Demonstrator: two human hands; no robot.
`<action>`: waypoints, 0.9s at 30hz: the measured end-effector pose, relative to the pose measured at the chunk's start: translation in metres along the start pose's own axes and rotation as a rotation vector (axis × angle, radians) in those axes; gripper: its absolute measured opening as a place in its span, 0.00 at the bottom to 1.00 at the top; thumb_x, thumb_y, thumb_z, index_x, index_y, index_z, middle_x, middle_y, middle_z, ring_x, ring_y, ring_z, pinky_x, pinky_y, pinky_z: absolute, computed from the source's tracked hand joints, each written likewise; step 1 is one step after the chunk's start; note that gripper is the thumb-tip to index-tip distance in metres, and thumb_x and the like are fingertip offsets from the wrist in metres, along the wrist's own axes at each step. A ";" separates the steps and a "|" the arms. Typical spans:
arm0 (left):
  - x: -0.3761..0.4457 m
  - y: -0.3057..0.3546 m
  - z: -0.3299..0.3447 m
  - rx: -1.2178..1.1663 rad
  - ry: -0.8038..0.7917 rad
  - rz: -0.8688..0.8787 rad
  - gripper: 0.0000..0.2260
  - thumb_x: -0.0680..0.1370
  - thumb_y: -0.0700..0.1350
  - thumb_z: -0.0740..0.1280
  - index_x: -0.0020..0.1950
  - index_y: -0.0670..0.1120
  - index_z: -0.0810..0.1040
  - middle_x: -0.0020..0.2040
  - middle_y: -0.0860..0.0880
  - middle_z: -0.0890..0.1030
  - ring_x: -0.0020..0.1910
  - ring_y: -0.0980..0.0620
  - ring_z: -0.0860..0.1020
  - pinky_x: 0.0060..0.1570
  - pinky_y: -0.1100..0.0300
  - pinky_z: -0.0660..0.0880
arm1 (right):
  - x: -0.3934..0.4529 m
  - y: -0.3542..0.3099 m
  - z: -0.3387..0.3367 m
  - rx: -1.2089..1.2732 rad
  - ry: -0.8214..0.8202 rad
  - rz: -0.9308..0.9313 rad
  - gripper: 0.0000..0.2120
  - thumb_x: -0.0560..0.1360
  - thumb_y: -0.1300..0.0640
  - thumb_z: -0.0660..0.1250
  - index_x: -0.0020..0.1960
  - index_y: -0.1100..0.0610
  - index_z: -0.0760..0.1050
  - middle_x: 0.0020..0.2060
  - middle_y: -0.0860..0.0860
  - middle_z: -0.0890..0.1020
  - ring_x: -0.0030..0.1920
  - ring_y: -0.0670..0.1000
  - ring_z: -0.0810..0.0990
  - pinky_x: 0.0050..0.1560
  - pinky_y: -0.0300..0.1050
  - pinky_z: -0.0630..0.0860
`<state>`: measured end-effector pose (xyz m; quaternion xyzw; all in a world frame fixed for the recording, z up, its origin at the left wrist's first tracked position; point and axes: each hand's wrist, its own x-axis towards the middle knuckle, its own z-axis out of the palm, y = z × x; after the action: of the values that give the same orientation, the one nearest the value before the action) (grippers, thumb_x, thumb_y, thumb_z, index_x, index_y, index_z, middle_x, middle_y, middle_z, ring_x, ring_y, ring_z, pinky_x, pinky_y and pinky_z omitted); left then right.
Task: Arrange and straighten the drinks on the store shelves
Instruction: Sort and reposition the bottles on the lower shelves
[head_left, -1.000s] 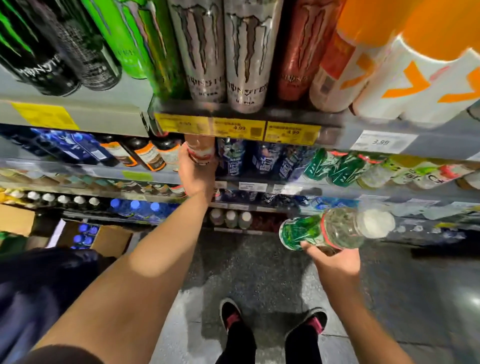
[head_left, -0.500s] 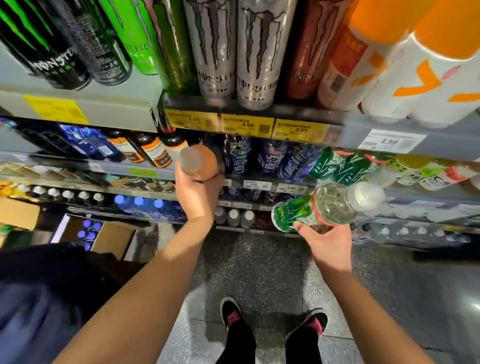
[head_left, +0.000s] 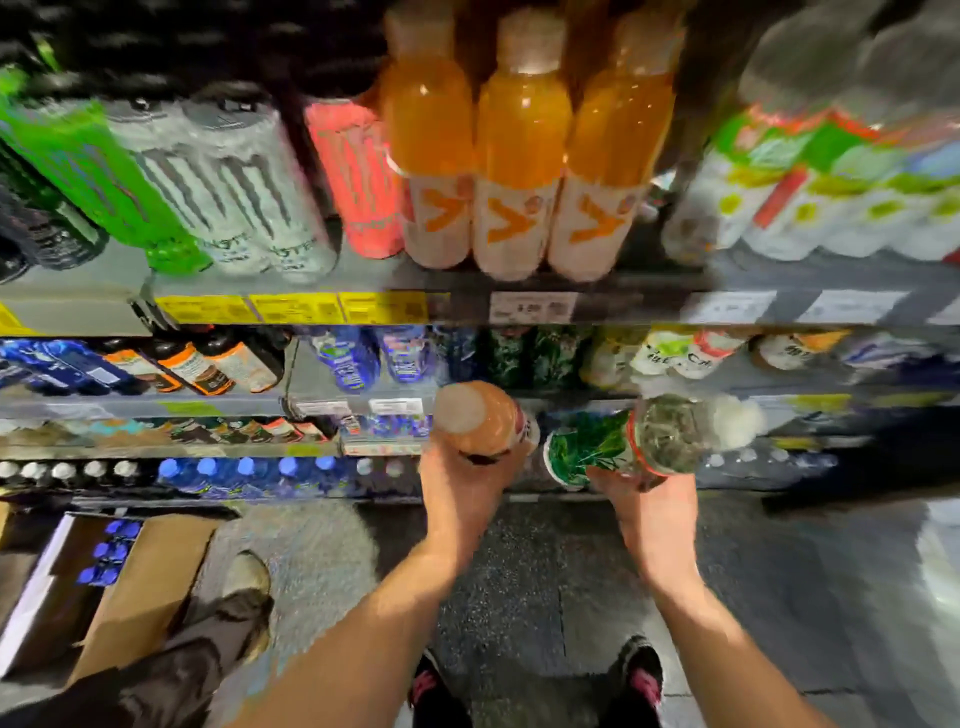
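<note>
My left hand (head_left: 462, 493) grips a peach-coloured plastic bottle (head_left: 480, 420) of pale orange drink from below, fingers curled round its body; its long axis points nearly straight at me, white cap nearest, label end toward the shelves. My right hand (head_left: 649, 506) cups a clear plastic bottle with a green leaf-patterned label (head_left: 639, 441), fingers curled under it. It lies almost level, white cap to the right, base to the left, and the liquid inside looks clear. The two bottles are just beside each other, in front of the middle shelf edge (head_left: 363, 405).

On the upper shelf stand three tall bottles of orange juice with white labels bearing an orange mark (head_left: 519, 171). To their left are a pink can (head_left: 358, 182), two white cans with a grey claw logo (head_left: 228, 182) and a green can (head_left: 104, 182). Blur makes their lettering and the yellow price tags (head_left: 296, 307) unreadable. An open cardboard box holding blue-capped bottles (head_left: 111, 556) sits on the floor at near left.
</note>
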<state>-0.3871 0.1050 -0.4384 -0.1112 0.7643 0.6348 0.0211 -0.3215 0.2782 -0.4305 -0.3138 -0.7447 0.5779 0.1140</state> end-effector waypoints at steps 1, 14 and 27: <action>-0.008 0.003 0.021 0.036 -0.005 0.028 0.21 0.59 0.47 0.86 0.46 0.45 0.81 0.38 0.54 0.83 0.37 0.60 0.79 0.41 0.72 0.76 | 0.006 0.005 -0.019 0.010 0.015 0.017 0.22 0.65 0.67 0.80 0.57 0.59 0.80 0.47 0.49 0.87 0.47 0.46 0.85 0.46 0.33 0.78; -0.070 0.010 0.323 -0.058 0.172 -0.128 0.30 0.64 0.44 0.84 0.60 0.33 0.79 0.54 0.37 0.84 0.57 0.41 0.83 0.62 0.44 0.77 | 0.103 0.100 -0.272 -0.011 0.056 0.136 0.15 0.65 0.57 0.82 0.44 0.49 0.77 0.42 0.41 0.83 0.45 0.42 0.83 0.49 0.37 0.77; -0.029 0.009 0.416 -0.076 0.194 -0.014 0.31 0.64 0.47 0.80 0.64 0.50 0.75 0.54 0.54 0.83 0.55 0.55 0.81 0.63 0.53 0.76 | 0.144 0.150 -0.308 0.020 0.001 0.127 0.20 0.64 0.61 0.83 0.52 0.50 0.81 0.46 0.42 0.87 0.50 0.44 0.85 0.56 0.49 0.80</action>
<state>-0.4060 0.5162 -0.5051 -0.1780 0.7374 0.6494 -0.0527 -0.2192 0.6282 -0.5037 -0.3597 -0.7174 0.5911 0.0808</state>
